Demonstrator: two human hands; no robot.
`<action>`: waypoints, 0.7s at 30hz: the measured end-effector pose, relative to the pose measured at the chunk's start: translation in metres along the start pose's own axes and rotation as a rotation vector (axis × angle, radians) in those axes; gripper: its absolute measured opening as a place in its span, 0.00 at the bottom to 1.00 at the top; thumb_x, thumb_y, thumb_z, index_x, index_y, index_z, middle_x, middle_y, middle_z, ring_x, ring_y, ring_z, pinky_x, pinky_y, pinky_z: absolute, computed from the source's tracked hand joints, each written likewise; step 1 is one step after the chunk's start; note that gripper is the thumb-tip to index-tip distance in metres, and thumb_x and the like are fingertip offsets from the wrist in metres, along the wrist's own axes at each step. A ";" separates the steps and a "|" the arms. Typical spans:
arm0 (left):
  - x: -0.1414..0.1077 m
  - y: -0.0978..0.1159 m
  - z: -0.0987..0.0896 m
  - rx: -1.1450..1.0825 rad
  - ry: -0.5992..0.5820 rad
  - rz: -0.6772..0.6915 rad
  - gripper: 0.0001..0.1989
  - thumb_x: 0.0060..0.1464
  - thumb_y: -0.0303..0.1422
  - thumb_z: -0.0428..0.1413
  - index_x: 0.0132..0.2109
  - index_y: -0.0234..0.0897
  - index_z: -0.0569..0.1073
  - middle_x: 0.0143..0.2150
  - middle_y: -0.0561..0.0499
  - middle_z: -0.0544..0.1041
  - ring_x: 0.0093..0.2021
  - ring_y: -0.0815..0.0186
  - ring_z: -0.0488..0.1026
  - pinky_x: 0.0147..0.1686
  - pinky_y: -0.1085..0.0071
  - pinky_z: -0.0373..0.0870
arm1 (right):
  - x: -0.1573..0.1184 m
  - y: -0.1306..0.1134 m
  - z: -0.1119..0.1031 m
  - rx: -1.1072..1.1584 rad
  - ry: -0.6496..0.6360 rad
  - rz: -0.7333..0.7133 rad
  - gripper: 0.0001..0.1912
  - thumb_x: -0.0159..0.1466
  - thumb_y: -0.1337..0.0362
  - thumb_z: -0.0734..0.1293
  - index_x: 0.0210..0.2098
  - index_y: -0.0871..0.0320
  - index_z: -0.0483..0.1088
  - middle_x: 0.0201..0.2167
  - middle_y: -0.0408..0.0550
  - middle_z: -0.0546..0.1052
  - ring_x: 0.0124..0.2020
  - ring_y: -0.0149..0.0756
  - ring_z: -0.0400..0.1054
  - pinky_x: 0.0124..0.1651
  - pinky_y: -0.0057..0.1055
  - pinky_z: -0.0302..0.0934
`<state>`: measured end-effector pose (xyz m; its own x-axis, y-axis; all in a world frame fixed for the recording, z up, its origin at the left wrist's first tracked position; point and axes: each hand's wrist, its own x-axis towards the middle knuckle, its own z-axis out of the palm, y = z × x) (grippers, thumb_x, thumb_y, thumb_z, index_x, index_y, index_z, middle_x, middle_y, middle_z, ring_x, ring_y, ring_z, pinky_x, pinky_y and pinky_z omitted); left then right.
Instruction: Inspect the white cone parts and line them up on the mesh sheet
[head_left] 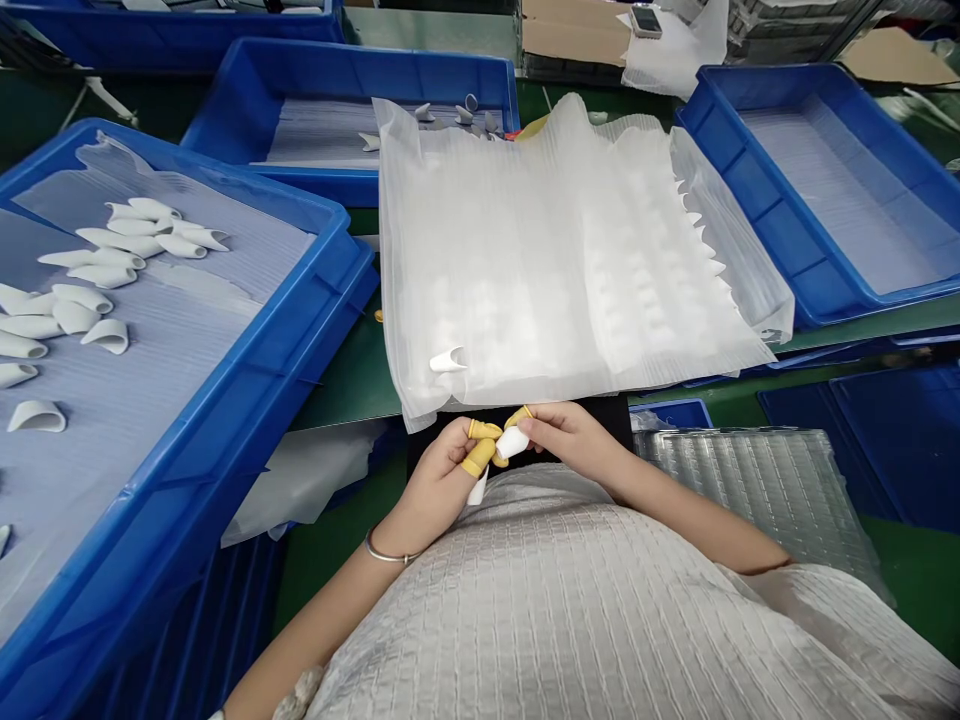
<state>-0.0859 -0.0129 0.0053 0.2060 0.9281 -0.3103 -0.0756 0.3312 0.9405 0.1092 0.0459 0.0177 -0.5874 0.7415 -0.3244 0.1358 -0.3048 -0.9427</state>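
Note:
My left hand [456,462], with yellow finger cots on its thumb and fingertips, is pinched at the left end of a small white hollow piece [513,442]. My right hand [559,432], also with a yellow finger cot, is closed on the same piece from the right. A second white bit [478,487] sticks out below my left hand; its kind is unclear. Just beyond my hands, a white scoop-ended piece [448,360] lies on a translucent sheet of packing foam [510,250]. Faint rows of shapes show through the sheet's right part.
At left, a blue tray [247,370] holds several white hollow pointed pieces [135,228] on a lined sheet. Another blue tray [300,70] behind holds a few grey-white pieces. A blue tray [832,180] stands at right. Clear plastic trays [757,490] sit lower right.

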 end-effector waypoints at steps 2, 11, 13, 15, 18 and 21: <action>0.000 0.001 0.001 -0.104 -0.037 -0.017 0.13 0.58 0.38 0.58 0.48 0.39 0.71 0.35 0.52 0.76 0.35 0.67 0.73 0.37 0.71 0.68 | 0.000 -0.001 -0.001 0.018 -0.016 0.013 0.16 0.66 0.53 0.64 0.31 0.61 0.73 0.27 0.43 0.70 0.29 0.31 0.61 0.34 0.28 0.57; 0.003 0.010 0.008 -0.032 -0.118 -0.096 0.12 0.53 0.32 0.61 0.44 0.39 0.70 0.36 0.53 0.75 0.33 0.70 0.69 0.32 0.74 0.65 | 0.008 0.000 0.006 0.087 0.039 0.055 0.20 0.61 0.47 0.68 0.31 0.59 0.70 0.23 0.40 0.68 0.24 0.29 0.60 0.29 0.28 0.56; 0.003 0.010 0.009 0.008 -0.063 -0.093 0.10 0.52 0.31 0.61 0.41 0.38 0.69 0.34 0.54 0.73 0.32 0.70 0.68 0.31 0.74 0.64 | 0.007 0.000 0.006 0.062 0.074 0.049 0.21 0.61 0.46 0.67 0.31 0.59 0.69 0.23 0.41 0.67 0.25 0.29 0.60 0.28 0.28 0.56; 0.003 0.009 0.009 0.090 -0.022 -0.065 0.10 0.53 0.32 0.60 0.41 0.38 0.69 0.33 0.55 0.72 0.32 0.70 0.67 0.32 0.73 0.64 | 0.006 0.000 0.006 0.033 0.090 0.055 0.22 0.64 0.45 0.64 0.28 0.59 0.67 0.24 0.42 0.67 0.25 0.29 0.60 0.29 0.28 0.57; 0.001 0.008 0.006 0.304 0.029 -0.021 0.10 0.54 0.34 0.60 0.42 0.39 0.69 0.30 0.56 0.70 0.29 0.70 0.64 0.29 0.72 0.62 | 0.003 0.000 0.008 -0.011 0.060 0.033 0.20 0.62 0.47 0.66 0.29 0.59 0.66 0.24 0.40 0.65 0.26 0.29 0.59 0.29 0.28 0.55; -0.001 0.009 0.004 0.500 0.044 0.034 0.08 0.54 0.35 0.60 0.39 0.39 0.70 0.27 0.57 0.66 0.26 0.71 0.60 0.26 0.73 0.59 | 0.003 0.000 0.012 -0.107 0.054 0.004 0.19 0.56 0.51 0.73 0.30 0.58 0.65 0.23 0.38 0.64 0.24 0.28 0.56 0.26 0.26 0.51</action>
<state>-0.0828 -0.0114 0.0147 0.1698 0.9466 -0.2741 0.3975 0.1887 0.8980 0.0982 0.0406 0.0175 -0.5435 0.7721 -0.3293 0.2239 -0.2448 -0.9434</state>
